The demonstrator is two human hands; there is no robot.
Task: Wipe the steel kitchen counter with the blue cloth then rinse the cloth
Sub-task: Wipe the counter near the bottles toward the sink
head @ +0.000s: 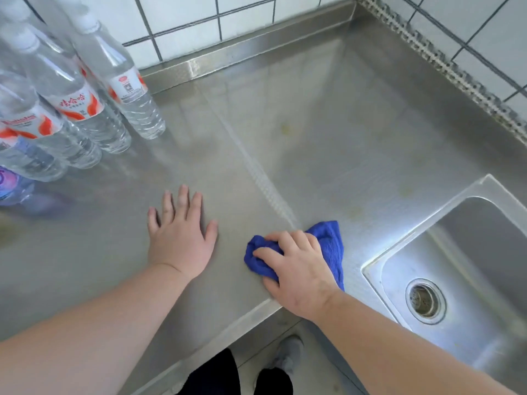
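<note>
While the blue cloth (328,246) lies bunched on the steel tabletop (328,143) near its front edge, just left of the sink (467,269), the wiping part of the task looks to be under way and not finished. The right hand (296,272) presses down on the cloth, its grip clamped on the crumpled fabric with curled fingers and thumb. The left hand (182,238) rests flat on the tabletop just beside it, fingers straight and spread, holding nothing, seemingly as a brace.

Farther out, a few faint yellowish spots (285,128) show on the steel toward the back and near the sink's rim, so I judge those areas unwiped, or at least not clean. A cluster of water bottles (85,109) stands at the back left; whether the surface around them has been wiped cannot be told.

The sink basin looks dry and no tap is in view, so the rinse appears not yet begun.
</note>
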